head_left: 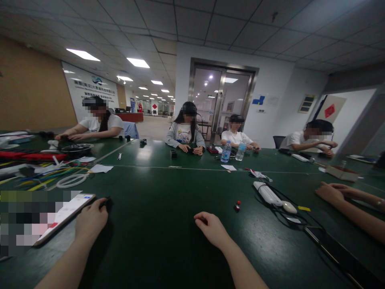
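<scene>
Left hand [91, 220] bends over the near left of the worktop [162, 241], fingertips apparently pinching a small black piece [106, 202]. That piece sits at the hand's far right edge, too dark for its long axis to be told. Right hand [212, 229] lies well apart to the right, loosely curled, with nothing seen in its grasp; the left is plainly nearer the black piece. Just left of the left hand, a flat screen device [70, 212] runs from near left to far right. Right of the right hand and slightly farther lies a small red-and-black item [237, 206]; beyond it, a white power strip [267, 194] slants from far left to near right.
</scene>
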{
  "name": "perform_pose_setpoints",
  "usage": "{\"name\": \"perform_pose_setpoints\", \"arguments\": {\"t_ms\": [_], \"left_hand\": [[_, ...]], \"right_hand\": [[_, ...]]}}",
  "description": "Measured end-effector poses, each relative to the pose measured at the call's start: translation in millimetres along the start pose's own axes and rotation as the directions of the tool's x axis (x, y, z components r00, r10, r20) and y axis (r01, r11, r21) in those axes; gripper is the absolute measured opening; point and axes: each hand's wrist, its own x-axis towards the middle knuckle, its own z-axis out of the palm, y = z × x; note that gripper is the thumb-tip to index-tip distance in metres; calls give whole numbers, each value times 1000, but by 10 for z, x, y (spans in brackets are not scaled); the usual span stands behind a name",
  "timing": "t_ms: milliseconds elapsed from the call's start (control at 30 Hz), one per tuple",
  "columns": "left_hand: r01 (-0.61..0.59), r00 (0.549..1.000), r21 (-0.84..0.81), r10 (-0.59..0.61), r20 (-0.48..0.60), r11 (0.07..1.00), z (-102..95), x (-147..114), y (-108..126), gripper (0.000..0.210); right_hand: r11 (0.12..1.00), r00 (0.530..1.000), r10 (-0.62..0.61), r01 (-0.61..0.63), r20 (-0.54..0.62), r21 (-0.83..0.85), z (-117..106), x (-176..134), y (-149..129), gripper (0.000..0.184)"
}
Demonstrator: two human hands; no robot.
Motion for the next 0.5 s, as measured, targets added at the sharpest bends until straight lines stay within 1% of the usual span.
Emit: {"name": "perform_pose_setpoints", "arguments": {"t_ms": [100, 233, 500], "left_hand": [[26, 999, 35, -27, 20, 999, 12, 6, 16, 45], [83, 997, 64, -83, 2, 994, 61, 32, 27, 43], [82, 997, 58, -82, -2, 995, 97, 71, -15, 43]], "right_hand": [[1000, 1000, -3, 3, 1, 5, 5, 5, 10, 26], [1000, 1000, -8, 8, -5, 3, 19, 32, 32, 25], [1000, 1000, -4, 4, 2, 21, 25, 35, 74, 24]]}}
